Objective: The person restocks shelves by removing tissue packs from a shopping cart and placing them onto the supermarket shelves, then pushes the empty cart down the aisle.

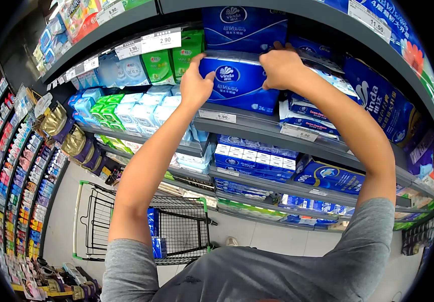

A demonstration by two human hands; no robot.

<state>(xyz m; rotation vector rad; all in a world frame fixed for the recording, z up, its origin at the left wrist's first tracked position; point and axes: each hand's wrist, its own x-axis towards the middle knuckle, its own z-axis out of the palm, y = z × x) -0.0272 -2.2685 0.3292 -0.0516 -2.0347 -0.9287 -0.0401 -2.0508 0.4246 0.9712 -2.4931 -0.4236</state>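
Observation:
A blue Vinda tissue pack [239,84] sits at the front of an upper shelf, its top tilted toward me. My left hand [197,83] holds its left end, thumb on the front face and fingers at the upper corner. At the opposite end, my right hand [282,66] grips the upper right corner, with some fingertips hidden behind it. Just behind and above stands another blue Vinda pack [244,31]. Green tissue packs [157,66] are to the left of my left hand. Below my right forearm lie white and blue packets [310,113].
A black wire shopping cart [182,226] with green corners and blue packs inside stands below on the left. The grey shelf edge [257,125] runs under the held pack. Lower shelves carry more tissue packs [254,160]. Another stocked rack [20,166] lines the left side.

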